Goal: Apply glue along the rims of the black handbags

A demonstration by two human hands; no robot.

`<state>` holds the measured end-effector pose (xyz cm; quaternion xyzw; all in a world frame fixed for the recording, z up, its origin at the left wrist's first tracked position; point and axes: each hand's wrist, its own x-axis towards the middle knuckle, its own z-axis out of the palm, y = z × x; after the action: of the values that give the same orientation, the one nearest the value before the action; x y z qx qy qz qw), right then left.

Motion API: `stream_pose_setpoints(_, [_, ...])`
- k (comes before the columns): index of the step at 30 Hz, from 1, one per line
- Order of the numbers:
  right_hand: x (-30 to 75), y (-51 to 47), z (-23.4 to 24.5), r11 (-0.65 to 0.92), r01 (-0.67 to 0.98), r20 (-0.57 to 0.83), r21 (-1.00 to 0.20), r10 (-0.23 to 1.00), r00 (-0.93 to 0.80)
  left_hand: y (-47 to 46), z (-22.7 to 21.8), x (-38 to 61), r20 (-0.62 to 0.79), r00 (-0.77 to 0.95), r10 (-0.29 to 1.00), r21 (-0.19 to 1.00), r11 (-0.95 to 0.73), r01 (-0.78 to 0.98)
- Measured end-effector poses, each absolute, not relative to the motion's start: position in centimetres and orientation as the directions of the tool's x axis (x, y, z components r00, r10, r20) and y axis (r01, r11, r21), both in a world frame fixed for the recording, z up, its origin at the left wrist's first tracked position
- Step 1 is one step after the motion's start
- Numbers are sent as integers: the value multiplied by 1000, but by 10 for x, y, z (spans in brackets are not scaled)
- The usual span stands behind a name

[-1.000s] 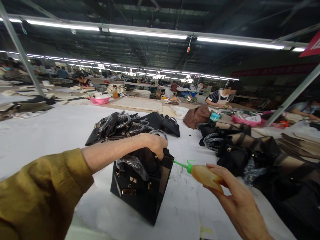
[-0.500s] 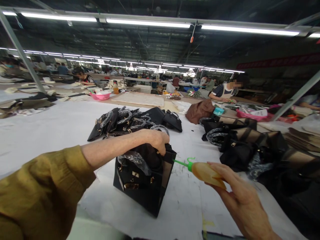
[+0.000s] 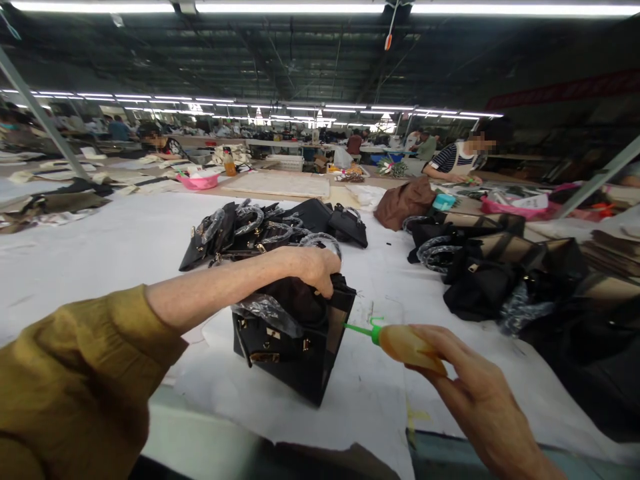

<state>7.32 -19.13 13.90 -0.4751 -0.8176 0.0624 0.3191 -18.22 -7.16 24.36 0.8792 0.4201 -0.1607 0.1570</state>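
A small black handbag (image 3: pixel 295 347) with gold clasps stands upright on the white table (image 3: pixel 100 253) in front of me. My left hand (image 3: pixel 315 267) is closed on its top edge, beside a handle wrapped in clear plastic. My right hand (image 3: pixel 475 393) grips a soft yellowish squeeze bottle (image 3: pixel 407 345) with a green nozzle. The nozzle tip touches the bag's right side panel.
A heap of black handbags (image 3: pixel 270 230) lies behind the one I hold, and more black and tan bags (image 3: pixel 500 267) are piled at the right. A brown bag (image 3: pixel 403 203) and a pink basin (image 3: pixel 200 180) sit farther back. Other people work at distant tables.
The view has tilted down, so bag and hands sit higher on the table. The nozzle tip has closed in and now meets the bag's side. My left hand keeps its hold.
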Motion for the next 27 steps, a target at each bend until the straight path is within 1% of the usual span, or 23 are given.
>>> stream_pose_setpoints(6, [73, -198, 129, 519, 719, 390, -463, 847, -360, -75, 243, -183, -418, 592, 689, 123, -603, 788])
stream_pose_setpoints(13, [68, -205, 117, 549, 664, 392, -508, 834, -389, -88, 246, -179, -432, 570, 699, 37, -617, 786])
stream_pose_setpoints(18, [59, -211, 108, 496, 615, 359, -613, 868, -343, -101, 248, -177, -428, 547, 719, -29, -616, 787])
stream_pose_setpoints(23, [57, -215, 101, 454, 610, 314, -649, 891, -329, -112, 248, -179, -430, 536, 727, -77, -621, 780])
stream_pose_setpoints(27, [57, -219, 100, 418, 611, 276, -673, 907, -317, -120, 246, -182, -420, 536, 732, -91, -621, 778])
